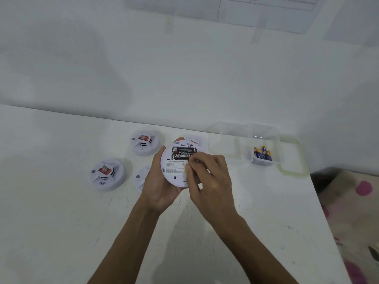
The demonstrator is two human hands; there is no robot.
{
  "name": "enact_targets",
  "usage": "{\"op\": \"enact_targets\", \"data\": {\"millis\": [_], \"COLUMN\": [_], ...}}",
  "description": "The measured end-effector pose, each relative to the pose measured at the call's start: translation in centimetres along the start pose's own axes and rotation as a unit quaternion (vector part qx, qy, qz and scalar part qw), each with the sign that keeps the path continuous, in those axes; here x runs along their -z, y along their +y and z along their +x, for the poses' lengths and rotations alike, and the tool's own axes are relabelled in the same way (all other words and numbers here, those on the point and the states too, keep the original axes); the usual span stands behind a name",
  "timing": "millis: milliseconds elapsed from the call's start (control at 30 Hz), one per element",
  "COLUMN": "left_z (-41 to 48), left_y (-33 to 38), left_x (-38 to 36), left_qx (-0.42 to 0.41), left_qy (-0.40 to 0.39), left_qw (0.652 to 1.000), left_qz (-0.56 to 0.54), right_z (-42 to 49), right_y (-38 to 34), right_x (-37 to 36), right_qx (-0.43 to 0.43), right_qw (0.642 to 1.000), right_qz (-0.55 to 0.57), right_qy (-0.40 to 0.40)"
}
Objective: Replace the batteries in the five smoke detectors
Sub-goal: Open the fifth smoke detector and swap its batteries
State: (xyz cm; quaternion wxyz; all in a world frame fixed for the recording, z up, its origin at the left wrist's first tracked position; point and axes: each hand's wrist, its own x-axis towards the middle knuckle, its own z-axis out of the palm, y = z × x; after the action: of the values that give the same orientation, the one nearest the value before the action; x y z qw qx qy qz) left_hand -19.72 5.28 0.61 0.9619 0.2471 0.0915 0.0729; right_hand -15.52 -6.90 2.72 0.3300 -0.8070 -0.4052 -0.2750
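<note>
Your left hand (162,187) cups a round, flat, white plastic smoke detector (174,173), back side up, above the white table (61,201). Two shiny black batteries (182,153) lie side by side in its slot. Your right hand (209,177) bunches its fingers at their right end; whether it grips one, I cannot tell. A far domed detector (145,145) and a near domed detector (108,174), both with red stickers, sit to the left. Your left hand half hides a third detector (140,178). On the right, a clear tub (246,144) holds blue batteries (263,153).
</note>
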Motion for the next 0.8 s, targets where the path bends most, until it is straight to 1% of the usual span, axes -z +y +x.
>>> {"op": "enact_targets", "data": {"millis": [67, 100, 133, 200, 267, 333, 367, 400, 433, 467, 500, 533, 567, 600, 633, 667, 800], "left_z": [0.0, 0.0, 0.0, 0.0, 0.1, 0.1, 0.1, 0.1, 0.0, 0.0, 0.0, 0.0, 0.0, 0.0, 0.0, 0.0, 0.0], "left_y": [-0.2, -0.3, -0.4, -0.6, -0.6, -0.6, -0.6, -0.5, -0.5, -0.4, -0.4, -0.5, -0.5, -0.6, -0.7, -0.7, -1.0], "left_x": [0.0, 0.0, 0.0, 0.1, 0.4, 0.7, 0.7, 0.8, 0.9, 1.0, 1.1, 1.2, 1.2, 1.1, 1.1, 1.1, 1.4], "left_qx": [0.003, 0.004, 0.005, 0.007, 0.008, 0.016, 0.022, 0.028, 0.031, 0.032, 0.034, 0.037, 0.042, 0.046, 0.050, 0.053, 0.062], "left_qy": [-0.002, -0.004, -0.005, -0.004, -0.004, -0.022, -0.031, -0.038, -0.042, -0.046, -0.051, -0.055, -0.056, -0.054, -0.051, -0.047, -0.034], "left_qw": [1.000, 1.000, 1.000, 1.000, 1.000, 0.999, 0.999, 0.998, 0.997, 0.997, 0.997, 0.996, 0.996, 0.996, 0.996, 0.996, 0.996], "left_qz": [-0.005, -0.005, -0.005, -0.006, -0.009, -0.026, -0.038, -0.047, -0.050, -0.050, -0.051, -0.054, -0.055, -0.054, -0.051, -0.049, -0.053], "right_z": [-0.1, -0.3, -0.5, -1.2, -2.1, -3.1, -3.6, -4.1, -4.5, -5.0, -5.6, -6.3, -6.9, -7.4, -7.9, -8.2, -8.7], "right_y": [0.5, 0.7, 0.9, 1.1, 1.4, 1.9, 2.3, 2.8, 3.4, 4.1, 5.1, 6.0, 6.7, 7.3, 7.5, 7.4, 7.3], "right_x": [0.4, 0.5, 0.7, 1.1, 1.5, 1.7, 1.7, 1.7, 1.5, 1.4, 1.1, 0.9, 0.6, 0.4, 0.1, -0.2, -1.0], "right_qx": [0.058, 0.074, 0.071, 0.020, -0.040, -0.097, -0.137, -0.186, -0.244, -0.300, -0.347, -0.376, -0.385, -0.382, -0.380, -0.382, -0.367], "right_qw": [0.998, 0.996, 0.997, 0.999, 0.994, 0.988, 0.985, 0.979, 0.967, 0.949, 0.923, 0.894, 0.866, 0.843, 0.830, 0.825, 0.831], "right_qz": [-0.036, -0.043, -0.034, 0.034, 0.104, 0.114, 0.103, 0.083, 0.059, 0.034, 0.005, -0.034, -0.078, -0.115, -0.139, -0.153, -0.213], "right_qy": [-0.007, -0.015, -0.022, -0.018, 0.016, 0.036, 0.031, 0.011, -0.029, -0.089, -0.164, -0.243, -0.310, -0.360, -0.384, -0.388, -0.360]}}
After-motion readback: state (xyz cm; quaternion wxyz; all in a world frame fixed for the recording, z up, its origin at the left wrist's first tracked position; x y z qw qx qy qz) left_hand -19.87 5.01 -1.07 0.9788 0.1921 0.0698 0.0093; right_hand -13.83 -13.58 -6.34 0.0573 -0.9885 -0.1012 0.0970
